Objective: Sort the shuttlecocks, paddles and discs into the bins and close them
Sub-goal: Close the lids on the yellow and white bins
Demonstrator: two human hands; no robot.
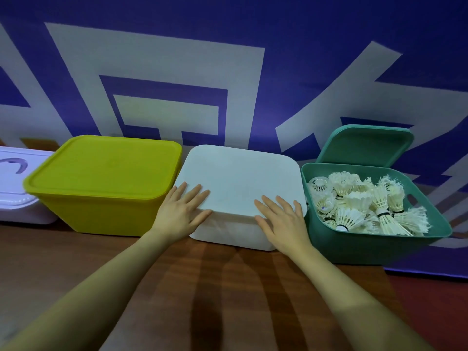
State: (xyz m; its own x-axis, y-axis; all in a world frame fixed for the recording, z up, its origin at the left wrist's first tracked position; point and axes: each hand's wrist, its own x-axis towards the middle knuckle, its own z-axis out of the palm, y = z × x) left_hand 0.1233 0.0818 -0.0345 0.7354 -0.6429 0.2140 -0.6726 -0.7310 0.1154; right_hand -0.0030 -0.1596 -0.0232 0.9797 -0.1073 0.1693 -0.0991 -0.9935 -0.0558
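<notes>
Three bins stand in a row on the wooden table. The yellow-green bin [101, 198] on the left has its lid on. The white bin [233, 231] in the middle is covered by its white lid [238, 178]. My left hand [181, 211] lies flat on the lid's front left corner, thumb over the edge. My right hand [281, 215] lies flat on the front right corner. The green bin [379, 247] on the right stands uncovered, full of several white shuttlecocks [359, 203]. Its green lid [364, 145] leans behind it against the wall.
A white plastic case [17, 188] with a handle sits at the far left beside the yellow-green bin. A blue and white banner [228, 72] hangs right behind the bins. The brown table [215, 287] stretches toward me; its right edge runs past the green bin.
</notes>
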